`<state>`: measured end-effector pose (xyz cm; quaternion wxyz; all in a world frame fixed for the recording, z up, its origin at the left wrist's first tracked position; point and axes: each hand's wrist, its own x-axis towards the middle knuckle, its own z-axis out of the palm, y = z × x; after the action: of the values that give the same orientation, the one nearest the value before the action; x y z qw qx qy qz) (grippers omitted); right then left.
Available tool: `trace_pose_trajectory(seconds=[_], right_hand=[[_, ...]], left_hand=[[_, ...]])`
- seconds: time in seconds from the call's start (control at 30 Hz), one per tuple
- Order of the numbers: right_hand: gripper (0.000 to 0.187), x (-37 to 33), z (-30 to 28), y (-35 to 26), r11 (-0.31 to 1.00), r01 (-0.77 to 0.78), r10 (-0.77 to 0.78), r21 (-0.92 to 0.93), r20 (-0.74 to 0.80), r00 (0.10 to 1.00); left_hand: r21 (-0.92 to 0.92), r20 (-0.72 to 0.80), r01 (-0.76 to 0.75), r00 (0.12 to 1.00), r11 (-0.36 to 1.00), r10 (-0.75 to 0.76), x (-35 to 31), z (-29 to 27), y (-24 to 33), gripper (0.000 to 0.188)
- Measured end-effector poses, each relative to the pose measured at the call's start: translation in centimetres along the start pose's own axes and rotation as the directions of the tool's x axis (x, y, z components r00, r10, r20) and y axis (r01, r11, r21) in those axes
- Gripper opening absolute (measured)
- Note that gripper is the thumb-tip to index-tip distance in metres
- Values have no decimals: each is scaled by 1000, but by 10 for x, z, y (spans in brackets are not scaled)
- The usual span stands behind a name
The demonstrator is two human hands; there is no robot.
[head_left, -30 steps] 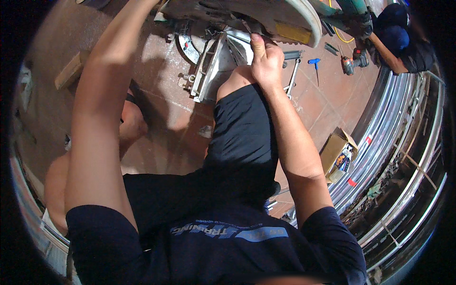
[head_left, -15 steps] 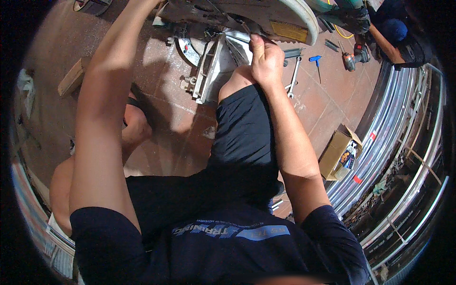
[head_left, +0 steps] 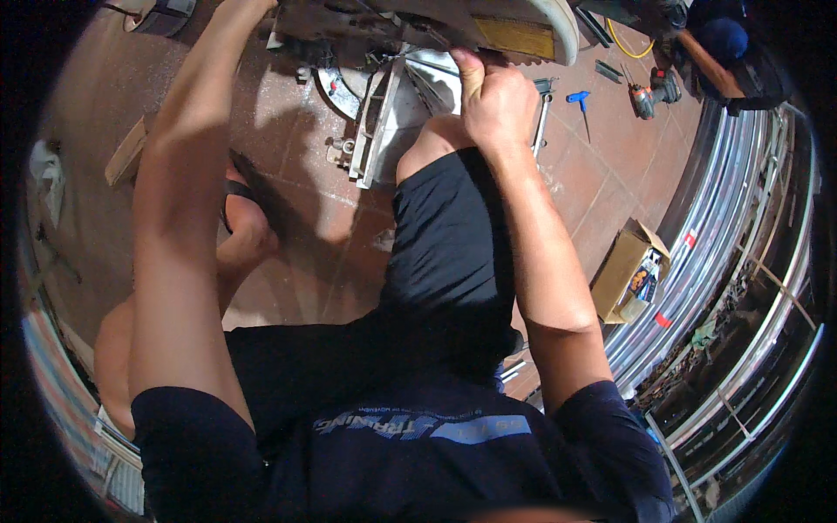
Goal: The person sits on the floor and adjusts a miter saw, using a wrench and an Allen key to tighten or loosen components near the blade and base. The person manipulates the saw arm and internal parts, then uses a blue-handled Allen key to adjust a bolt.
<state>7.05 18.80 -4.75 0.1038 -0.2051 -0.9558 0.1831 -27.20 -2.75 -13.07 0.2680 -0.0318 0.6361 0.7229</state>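
A miter saw (head_left: 370, 131) stands on the floor before me, its rounded pale guard (head_left: 562, 30) with a yellow label cut off by the upper edge. Just below that label, my right hand (head_left: 499, 105) is closed, thumb pressed against the bent fingers at the guard's underside. A thin dark piece runs up from the thumb, but what the fist holds is hidden. My left arm reaches up to the far side of the saw. Only a sliver of my left hand (head_left: 261, 4) shows at the upper edge, its fingers out of sight.
Right of the saw lie a wrench (head_left: 542, 126), a blue-handled hex key (head_left: 580, 103) and a cordless drill (head_left: 643, 100). Another person's arm (head_left: 711, 65) is at the upper right. A cardboard box (head_left: 617, 270) sits beside long metal profiles (head_left: 697, 253). A wooden block (head_left: 128, 150) lies left.
My right hand has shifted slightly right against the saw and now covers more of the wrench. The view has moved a little, and the saw sits slightly higher and further left in it.
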Motion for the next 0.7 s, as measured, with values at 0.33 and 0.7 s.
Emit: trace_pose_trajectory(seconds=[0.33, 0.7], right_hand=[[70, 1, -24, -10, 997, -46, 54, -55, 155, 986], [25, 31, -47, 17, 445, -721, -1, 531, 806, 592]], left_hand=[[1, 21, -12, 1000, 1000, 12, 2, 2, -7, 30], [307, 88, -206, 978, 929, 188, -12, 3, -4, 29]])
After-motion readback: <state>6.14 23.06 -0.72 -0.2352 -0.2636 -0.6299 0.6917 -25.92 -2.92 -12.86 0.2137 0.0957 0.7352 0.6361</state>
